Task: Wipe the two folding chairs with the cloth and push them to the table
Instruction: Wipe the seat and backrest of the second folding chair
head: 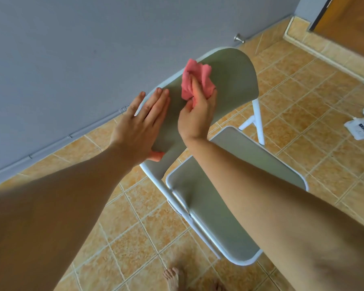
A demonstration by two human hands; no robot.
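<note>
A folding chair (pixel 235 76) with a white frame and grey-green seat and backrest stands on the tiled floor, close to the grey wall. My right hand (pixel 198 114) presses a crumpled pink cloth (pixel 195 78) against the front of the backrest. My left hand (pixel 143 120) grips the backrest's left edge, fingers spread flat over the top and the thumb underneath. My right forearm crosses above the seat (pixel 214 217). Only one chair is in view, and no table shows.
Grey wall (pixel 61 59) with a metal doorstop (pixel 239 38) runs behind the chair. A wooden door (pixel 349 19) is at the top right. A white packet and small scraps (pixel 359 129) lie on the tiles at right. My bare foot (pixel 172 278) is below the seat.
</note>
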